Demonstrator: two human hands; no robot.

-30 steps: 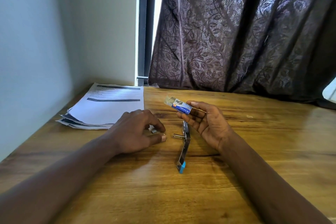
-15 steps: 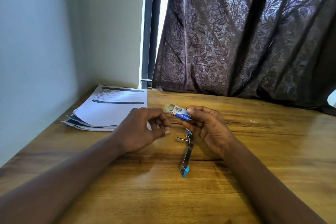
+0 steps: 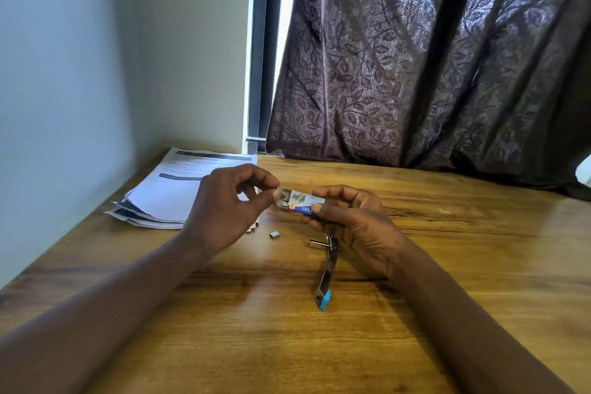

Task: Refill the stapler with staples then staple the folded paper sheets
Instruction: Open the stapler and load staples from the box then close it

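Head view: the right hand (image 3: 355, 224) grips the staple box (image 3: 303, 201) with curled fingers; the left hand (image 3: 224, 211) pinches its end flap. The stapler (image 3: 326, 275) lies opened at six o'clock of it, paper sheets (image 3: 179, 189) at nine.

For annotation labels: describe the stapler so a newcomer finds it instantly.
On the wooden table, look beneath the right hand holding the staple box. The stapler runs from there toward the camera, a slim metal bar; only it has a bright blue tip.
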